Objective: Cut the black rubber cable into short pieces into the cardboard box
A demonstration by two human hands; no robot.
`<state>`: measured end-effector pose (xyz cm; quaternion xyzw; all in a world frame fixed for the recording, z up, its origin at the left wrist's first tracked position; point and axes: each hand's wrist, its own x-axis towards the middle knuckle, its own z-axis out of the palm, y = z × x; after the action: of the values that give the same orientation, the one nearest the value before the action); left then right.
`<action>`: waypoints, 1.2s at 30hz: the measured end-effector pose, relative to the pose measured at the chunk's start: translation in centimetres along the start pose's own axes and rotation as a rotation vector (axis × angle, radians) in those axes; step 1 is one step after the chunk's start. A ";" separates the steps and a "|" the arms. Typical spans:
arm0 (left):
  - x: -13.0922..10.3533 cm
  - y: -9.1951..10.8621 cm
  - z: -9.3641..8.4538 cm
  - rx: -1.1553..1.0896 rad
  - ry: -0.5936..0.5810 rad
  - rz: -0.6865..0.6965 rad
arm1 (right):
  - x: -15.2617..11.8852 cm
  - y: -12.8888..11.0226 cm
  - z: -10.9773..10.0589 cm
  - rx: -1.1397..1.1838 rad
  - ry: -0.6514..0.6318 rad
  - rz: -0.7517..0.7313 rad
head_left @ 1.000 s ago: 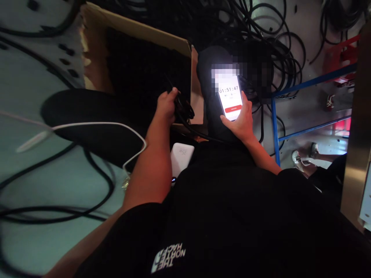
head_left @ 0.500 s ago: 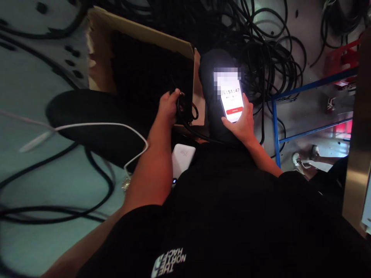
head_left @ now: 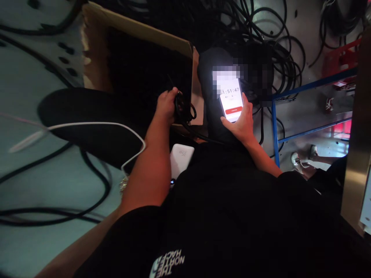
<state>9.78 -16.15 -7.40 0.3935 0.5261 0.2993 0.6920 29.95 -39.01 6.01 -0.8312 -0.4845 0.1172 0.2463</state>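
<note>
My right hand [head_left: 243,119] is closed around a lit smartphone [head_left: 232,100], thumb along its lower edge. The screen shows a running-time display and a red button; its top is blurred out. Over the near right corner of an open cardboard box [head_left: 197,88], my left hand [head_left: 166,102] is closed on a black cable [head_left: 185,123]. A small loop hangs beside the fist, and the cable trails right toward my lap. Just above the fist a thin dark tip sticks out; its kind cannot be made out. The box holds a dark mass too dim to tell apart.
A white power bank [head_left: 182,156] lies by my left forearm, and a white charging cord [head_left: 98,124] crosses my left leg. Coiled black cables [head_left: 284,50] cover the floor behind. At right stand a blue metal frame [head_left: 275,127], a red crate [head_left: 337,61] and another person's shoes [head_left: 297,160].
The view has shifted slightly, so the box and left leg appear a little further left. Both hands keep their holds, and the time on the phone reads the same.
</note>
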 end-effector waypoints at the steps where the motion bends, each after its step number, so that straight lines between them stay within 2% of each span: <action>1: -0.1 0.2 0.1 0.014 0.028 -0.040 | 0.0 -0.1 -0.1 -0.001 -0.002 -0.004; 4: -0.6 1.2 0.5 0.063 0.074 -0.153 | 0.0 0.0 -0.1 -0.014 -0.012 -0.020; 9: -1.0 2.2 0.8 0.083 0.074 -0.184 | 0.0 0.8 0.4 -0.042 -0.024 -0.030; 16: -1.1 2.0 0.8 0.072 0.076 -0.160 | 0.1 -0.4 -0.2 -0.018 0.000 0.012; 21: -1.3 2.1 1.0 0.060 0.093 -0.174 | 0.1 -0.9 -0.5 -0.022 -0.012 0.035; 26: -1.2 1.7 0.8 0.023 0.065 -0.124 | 0.4 -1.6 -1.0 -0.053 -0.048 0.043; 30: -1.3 2.0 0.9 0.039 0.067 -0.120 | 0.5 -2.3 -1.5 0.000 -0.019 0.047; 36: -1.1 1.6 1.0 0.028 0.103 -0.131 | 0.6 -1.7 -1.2 0.015 -0.021 0.045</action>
<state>10.44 -16.52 -5.37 0.3522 0.5896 0.2658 0.6765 29.46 -38.18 7.93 -0.8388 -0.4674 0.1348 0.2447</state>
